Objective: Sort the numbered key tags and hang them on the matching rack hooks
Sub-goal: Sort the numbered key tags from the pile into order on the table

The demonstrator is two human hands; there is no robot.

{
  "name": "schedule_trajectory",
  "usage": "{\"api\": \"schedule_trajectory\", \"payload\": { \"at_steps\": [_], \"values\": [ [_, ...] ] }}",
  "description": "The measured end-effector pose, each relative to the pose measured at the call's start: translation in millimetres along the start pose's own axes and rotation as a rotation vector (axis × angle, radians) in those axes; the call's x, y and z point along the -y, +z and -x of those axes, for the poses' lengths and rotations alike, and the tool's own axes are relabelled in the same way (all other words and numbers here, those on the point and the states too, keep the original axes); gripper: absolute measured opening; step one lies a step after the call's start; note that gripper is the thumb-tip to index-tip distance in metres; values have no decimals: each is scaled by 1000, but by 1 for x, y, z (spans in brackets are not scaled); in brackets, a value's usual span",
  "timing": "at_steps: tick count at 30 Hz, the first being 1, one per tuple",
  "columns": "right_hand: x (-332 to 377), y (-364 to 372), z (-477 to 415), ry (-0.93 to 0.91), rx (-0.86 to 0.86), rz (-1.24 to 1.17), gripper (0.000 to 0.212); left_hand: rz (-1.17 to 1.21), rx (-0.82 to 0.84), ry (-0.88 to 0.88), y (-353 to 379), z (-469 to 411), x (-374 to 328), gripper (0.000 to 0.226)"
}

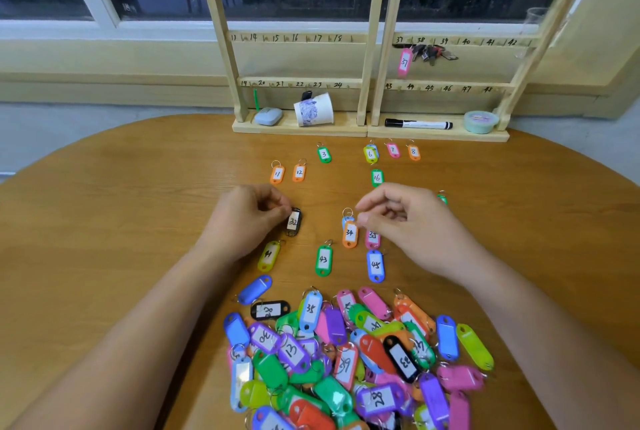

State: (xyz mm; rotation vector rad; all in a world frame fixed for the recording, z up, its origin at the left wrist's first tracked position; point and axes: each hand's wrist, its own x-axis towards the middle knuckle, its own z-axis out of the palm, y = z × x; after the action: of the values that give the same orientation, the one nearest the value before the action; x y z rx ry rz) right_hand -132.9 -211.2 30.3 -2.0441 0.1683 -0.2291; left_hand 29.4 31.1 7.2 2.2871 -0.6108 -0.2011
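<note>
My left hand [242, 218] pinches the top of a black tag 32 [293, 222] that lies on the table. My right hand [408, 221] has its fingertips at the ring of an orange tag 34 [349, 233], which overlaps a blue tag; whether it pinches the ring is unclear. A pink tag 35 [372, 238] lies partly under that hand. Sorted tags lie in rows: 41 [268, 255], 43 [323, 259], 45 [375, 265], 11 [277, 173], 12 [299, 172], 3 [324, 154]. A mixed pile [353, 357] sits near me. The wooden rack [372, 48] holds a pink tag 37 [404, 62].
On the rack base stand a tipped paper cup [314, 110], a black marker [418, 124], a round green tin [480, 121] and a pale blue case [268, 116]. A bunch of keys [433, 53] hangs by hook 38. The round table edge [104, 138] curves at the left.
</note>
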Motion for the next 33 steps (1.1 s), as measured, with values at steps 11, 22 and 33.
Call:
{"api": "schedule_trajectory", "payload": {
  "at_steps": [11, 22, 33],
  "values": [
    [-19, -37, 61, 22, -71, 202, 12, -13, -30, 131, -1, 21, -21, 9],
    [-13, -34, 128, 100, 68, 444, 10, -93, 246, 287, 10, 59, -39, 11],
    [3, -17, 140, 105, 123, 576, 31, -115, 408, 280, -10, 87, -29, 28]
  ]
}}
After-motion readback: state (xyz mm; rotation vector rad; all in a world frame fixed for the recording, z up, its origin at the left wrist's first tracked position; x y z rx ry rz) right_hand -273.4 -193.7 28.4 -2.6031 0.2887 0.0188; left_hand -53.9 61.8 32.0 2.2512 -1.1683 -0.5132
